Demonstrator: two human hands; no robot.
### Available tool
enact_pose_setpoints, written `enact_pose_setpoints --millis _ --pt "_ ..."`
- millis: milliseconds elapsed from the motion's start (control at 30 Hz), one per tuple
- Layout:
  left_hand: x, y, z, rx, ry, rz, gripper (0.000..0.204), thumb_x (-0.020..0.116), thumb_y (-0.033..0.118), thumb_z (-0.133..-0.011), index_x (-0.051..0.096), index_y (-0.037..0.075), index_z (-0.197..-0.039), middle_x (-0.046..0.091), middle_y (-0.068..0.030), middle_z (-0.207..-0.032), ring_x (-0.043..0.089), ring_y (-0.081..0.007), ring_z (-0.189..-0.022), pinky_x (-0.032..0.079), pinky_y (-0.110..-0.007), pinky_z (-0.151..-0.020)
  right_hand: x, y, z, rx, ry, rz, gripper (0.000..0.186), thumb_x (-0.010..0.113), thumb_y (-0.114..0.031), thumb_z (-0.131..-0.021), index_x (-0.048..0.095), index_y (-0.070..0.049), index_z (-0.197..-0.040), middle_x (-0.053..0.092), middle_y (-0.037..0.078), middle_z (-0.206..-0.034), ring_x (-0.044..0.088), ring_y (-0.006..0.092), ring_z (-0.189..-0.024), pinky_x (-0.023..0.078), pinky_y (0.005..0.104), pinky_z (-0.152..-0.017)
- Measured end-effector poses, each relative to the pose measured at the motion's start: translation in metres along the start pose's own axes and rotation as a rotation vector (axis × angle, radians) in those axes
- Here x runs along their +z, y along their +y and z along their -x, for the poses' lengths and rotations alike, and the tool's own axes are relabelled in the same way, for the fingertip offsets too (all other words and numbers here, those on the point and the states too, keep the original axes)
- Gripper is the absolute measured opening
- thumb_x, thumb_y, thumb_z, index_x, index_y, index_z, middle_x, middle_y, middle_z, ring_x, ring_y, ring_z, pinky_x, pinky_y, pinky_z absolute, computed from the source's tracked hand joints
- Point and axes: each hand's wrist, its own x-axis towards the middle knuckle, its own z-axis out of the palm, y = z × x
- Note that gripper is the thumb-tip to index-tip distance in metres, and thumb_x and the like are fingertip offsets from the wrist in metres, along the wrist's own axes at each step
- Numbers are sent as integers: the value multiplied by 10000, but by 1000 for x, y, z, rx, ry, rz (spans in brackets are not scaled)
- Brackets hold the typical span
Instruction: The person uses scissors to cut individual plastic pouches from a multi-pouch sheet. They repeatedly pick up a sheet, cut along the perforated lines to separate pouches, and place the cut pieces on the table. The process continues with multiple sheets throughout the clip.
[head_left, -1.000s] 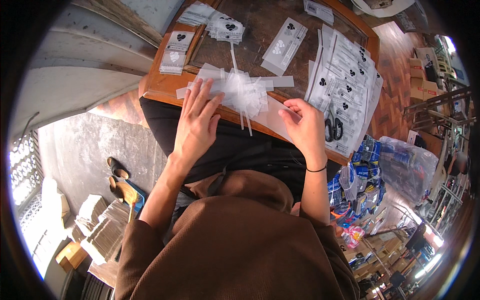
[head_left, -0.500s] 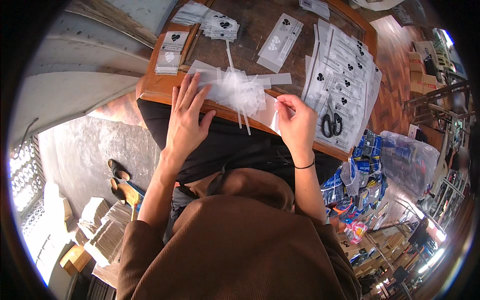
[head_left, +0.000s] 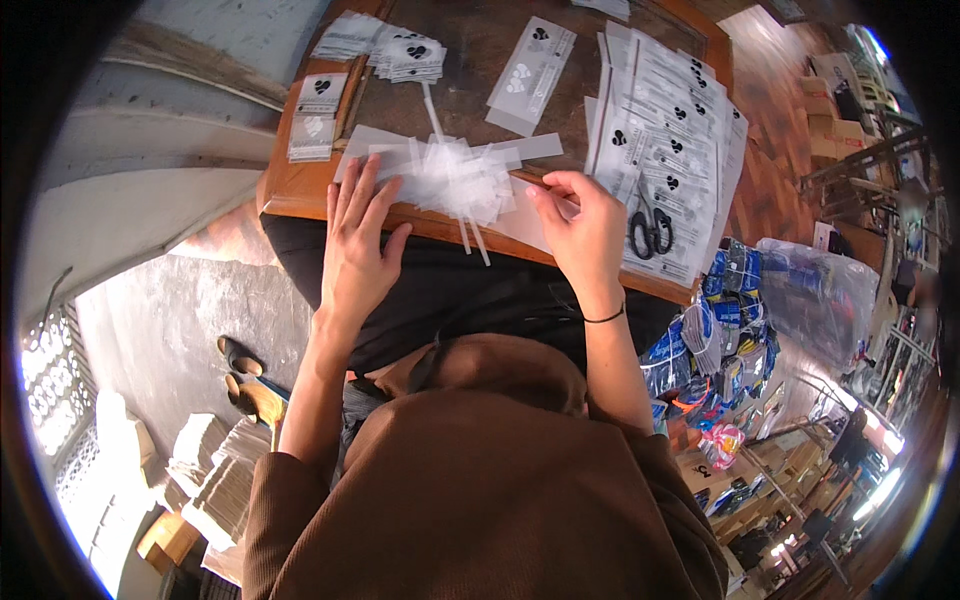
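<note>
My left hand point(head_left: 358, 250) lies with fingers spread at the table's near edge, fingertips on the left end of a loose heap of translucent strips point(head_left: 465, 180). The heap is tangled, and two thin strips hang over the edge toward my lap. To its right, my right hand point(head_left: 585, 225) is closed, thumb and forefinger brought together above a translucent sheet point(head_left: 525, 215). Whatever lies between those fingertips is too small to make out. Black-handled scissors point(head_left: 650, 232) rest on a stack of printed translucent sheets point(head_left: 670, 150) beside the right hand.
Small printed labels point(head_left: 412, 58) lie in piles at the far left, with two more point(head_left: 316, 118) near the left edge. A printed strip point(head_left: 533, 75) lies mid-table point(head_left: 400, 110). Blue-wrapped bundles point(head_left: 710, 335) stand right of my lap; shoes point(head_left: 240, 357) and paper stacks point(head_left: 225, 470) are at left.
The whole view has shifted slightly, moving the table up and left. My right hand has risen from the sheet's near edge, and the lifted edge now lies flatter. The left hand stays spread.
</note>
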Motion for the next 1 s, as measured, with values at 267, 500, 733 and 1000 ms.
enact_pose_setpoints --millis 267,500,733,1000 --pt "1 0 -3 25 -7 -13 599 776 23 -832 607 58 -1406 400 -157 -1656 313 -392 -1560 278 -581 -1250 -94 59 19 27 245 325 173 786 -109 -863 743 -66 -1025 681 145 -975 681 343 -884 546 413 -758" --pt "-4 28 -18 74 55 -30 539 749 15 -860 621 34 -1383 478 -169 -1596 375 -424 -1519 331 -569 -1224 -105 76 39 -47 224 497 309 763 -122 -864 707 -86 -1166 634 134 -1078 626 360 -1006 519 462 -852" --pt "25 107 -83 316 -87 237 503 766 13 -844 647 30 -1333 594 -160 -1466 464 -414 -1446 425 -503 -1176 -96 73 46 -64 205 426 403 762 -86 -817 668 -86 -1209 597 121 -1077 598 351 -1021 509 474 -839" --pt "118 148 -196 685 -335 95 765 840 69 -790 529 96 -1489 568 -160 -1475 478 -399 -1421 428 -490 -1174 -95 63 40 66 182 437 437 816 -129 -799 669 -75 -1207 681 132 -1058 665 375 -964 533 482 -820"
